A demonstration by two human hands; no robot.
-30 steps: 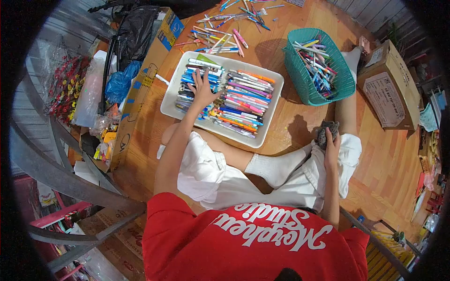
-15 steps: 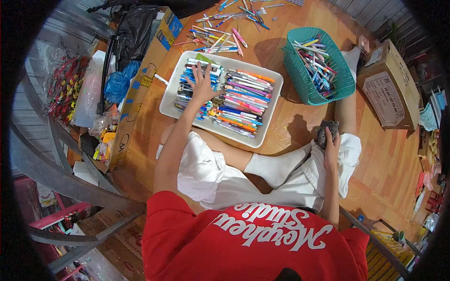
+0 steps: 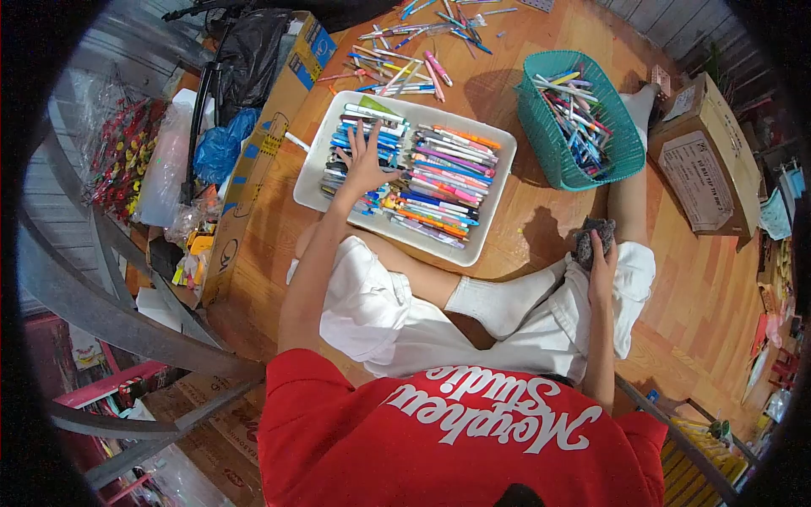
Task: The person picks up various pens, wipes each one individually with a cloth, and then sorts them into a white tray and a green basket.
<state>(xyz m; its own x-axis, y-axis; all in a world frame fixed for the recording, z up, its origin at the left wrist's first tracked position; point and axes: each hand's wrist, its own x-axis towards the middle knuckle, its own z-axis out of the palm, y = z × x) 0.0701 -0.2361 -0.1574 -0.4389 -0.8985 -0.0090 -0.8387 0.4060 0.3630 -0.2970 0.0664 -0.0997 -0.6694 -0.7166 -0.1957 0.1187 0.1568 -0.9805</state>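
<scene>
My left hand point(image 3: 365, 171) rests with spread fingers over the left row of pens point(image 3: 390, 125) in a white tray point(image 3: 500, 207). Beside it lies the right row of pens point(image 3: 448, 179), stacked side by side in many colours. My right hand point(image 3: 601, 272) is closed around a crumpled dark grey cloth point(image 3: 595, 234), held near my right knee. Beyond that knee stands a teal basket point(image 3: 541, 135) heaped with loose pens point(image 3: 576, 114). A white marker point(image 3: 296, 142) sticks out at the tray's left edge.
Loose pens point(image 3: 405, 72) lie scattered on the wooden floor behind the tray. A long cardboard box point(image 3: 245, 207) runs along the left, with a blue plastic bag point(image 3: 224, 145) beside it. A cardboard box point(image 3: 701, 169) stands at the right. Curved metal bars point(image 3: 135, 329) cross the lower left.
The whole view has shifted slightly, so everything sits a little further right. My left hand stays spread over the pens, and my right hand keeps hold of the cloth.
</scene>
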